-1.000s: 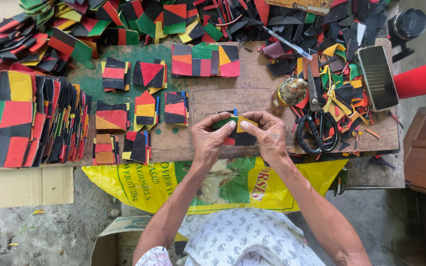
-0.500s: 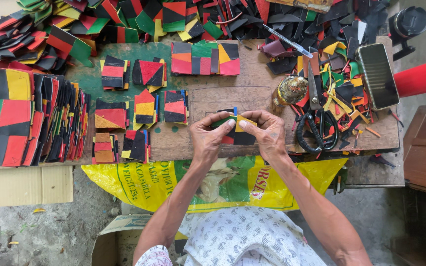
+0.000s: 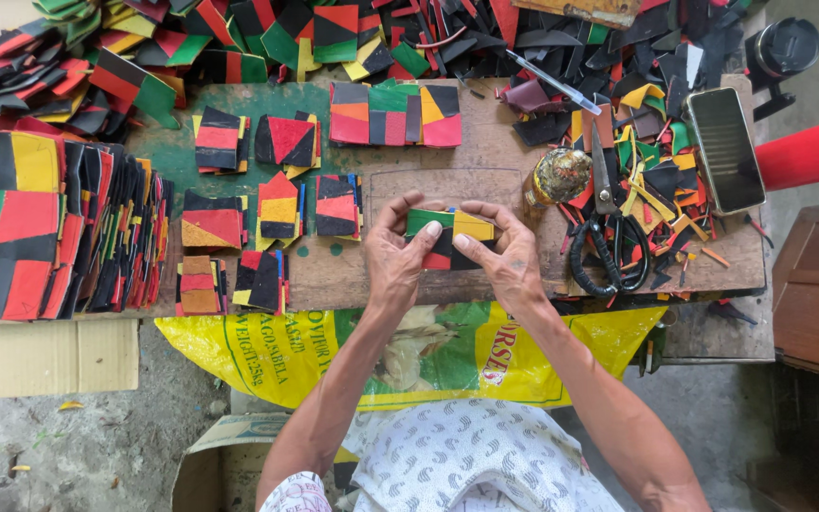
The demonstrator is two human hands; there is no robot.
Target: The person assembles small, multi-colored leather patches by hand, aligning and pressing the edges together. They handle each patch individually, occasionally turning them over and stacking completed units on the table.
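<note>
Both of my hands hold one small patchwork piece [image 3: 447,235] of green, yellow, black and red material over the middle of the wooden worktable [image 3: 485,171]. My left hand [image 3: 398,251] pinches its left end, thumb on top. My right hand [image 3: 500,256] grips its right end, with the thumb pressing near the middle. The piece lies flat just above the tabletop.
Small stacks of multicoloured patches [image 3: 282,204] lie to the left, with bigger stacks [image 3: 40,228] at the far left. Black scissors [image 3: 609,237], a glue pot [image 3: 561,175], a phone [image 3: 724,147] and loose scraps sit to the right. A yellow sack [image 3: 267,351] hangs below the table.
The hands stay in the same spot. Fingers have shifted slightly on the patchwork piece, with more of its green and yellow top showing now.
</note>
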